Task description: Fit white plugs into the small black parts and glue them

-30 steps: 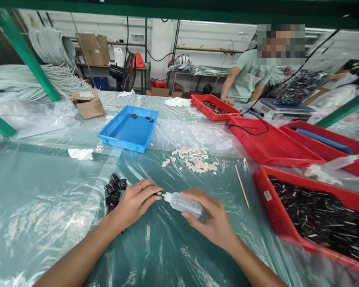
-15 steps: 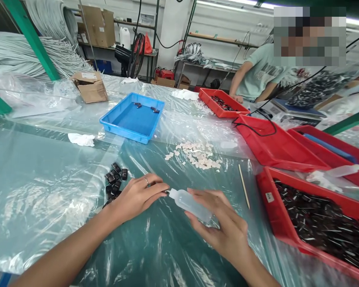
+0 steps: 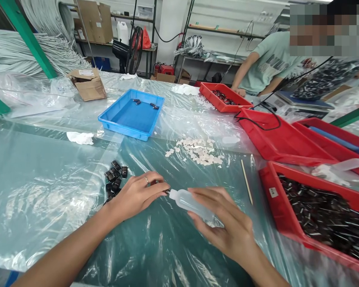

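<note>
My right hand (image 3: 224, 221) is wrapped round a translucent squeeze bottle (image 3: 194, 205), tilted with its nozzle toward the left. Opposite it, my left hand (image 3: 140, 193) pinches a small dark part (image 3: 167, 191), mostly covered by the fingertips. The bottle's tip meets this part or lies very close to it. Several black block-shaped parts (image 3: 116, 175) lie in a heap beside my left wrist. Past both hands, thin pale pieces (image 3: 200, 151) are scattered on the plastic-covered table (image 3: 155, 255).
A blue tray (image 3: 122, 128) with a few dark parts stands beyond my hands. To the right, a red bin (image 3: 271, 207) holds many dark parts, with more red trays (image 3: 275, 145) behind it. A thin stick (image 3: 247, 182) lies nearby. A co-worker (image 3: 266, 59) stands across the table.
The view has shifted slightly. Both hands keep almost the same pose, with the bottle's tip still at the small part. The co-worker has moved a little to the right.
</note>
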`<state>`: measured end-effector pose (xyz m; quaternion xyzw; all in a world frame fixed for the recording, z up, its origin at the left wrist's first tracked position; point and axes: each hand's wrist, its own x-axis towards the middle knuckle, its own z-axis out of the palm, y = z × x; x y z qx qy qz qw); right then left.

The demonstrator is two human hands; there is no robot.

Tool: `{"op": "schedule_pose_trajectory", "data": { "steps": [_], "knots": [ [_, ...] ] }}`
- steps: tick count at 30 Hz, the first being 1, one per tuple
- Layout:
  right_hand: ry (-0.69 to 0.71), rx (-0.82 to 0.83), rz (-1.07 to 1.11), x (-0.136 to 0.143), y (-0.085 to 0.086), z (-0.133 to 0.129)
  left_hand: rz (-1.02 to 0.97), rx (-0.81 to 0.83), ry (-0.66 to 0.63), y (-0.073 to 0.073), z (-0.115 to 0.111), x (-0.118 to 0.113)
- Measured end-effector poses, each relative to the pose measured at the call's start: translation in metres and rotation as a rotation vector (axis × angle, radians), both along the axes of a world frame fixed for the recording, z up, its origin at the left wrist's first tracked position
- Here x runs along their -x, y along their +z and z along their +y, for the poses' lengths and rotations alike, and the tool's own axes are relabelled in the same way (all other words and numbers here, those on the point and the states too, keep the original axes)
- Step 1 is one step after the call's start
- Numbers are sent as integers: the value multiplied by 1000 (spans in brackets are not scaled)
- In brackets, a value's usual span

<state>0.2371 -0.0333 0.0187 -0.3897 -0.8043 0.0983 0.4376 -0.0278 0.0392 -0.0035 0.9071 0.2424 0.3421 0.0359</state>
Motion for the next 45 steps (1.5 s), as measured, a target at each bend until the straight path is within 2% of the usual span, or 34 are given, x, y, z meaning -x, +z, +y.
{"op": "schedule_pose_trajectory", "data": {
  "steps": [8, 16, 19, 22, 27, 31, 35, 39, 45],
  "knots": [
    [14, 11, -10, -3, 0, 1, 18, -25, 5, 0, 0, 2],
    [-32, -170, -231, 0, -2, -11, 31, -5, 13, -1, -2, 0],
    [-40, -174, -195, 3, 0, -11, 19, 11, 7, -1, -2, 0],
    [-47, -6, 71, 1, 0, -5, -32, 50, -25, -2, -3, 0],
    [-60, 529, 655, -10, -9, 13, -56, 170, -42, -1, -5, 1],
    [33, 736, 877, -9, -15, 23, -67, 293, 1, 3, -8, 1],
    [74, 786, 855, -2, -16, 23, -95, 363, 53, 0, -10, 0],
    [93, 736, 792, 3, -15, 18, -119, 347, 85, -4, -12, 1],
    [44, 623, 675, 5, -16, 11, -89, 394, 20, 2, -15, 1]
  ]
}}
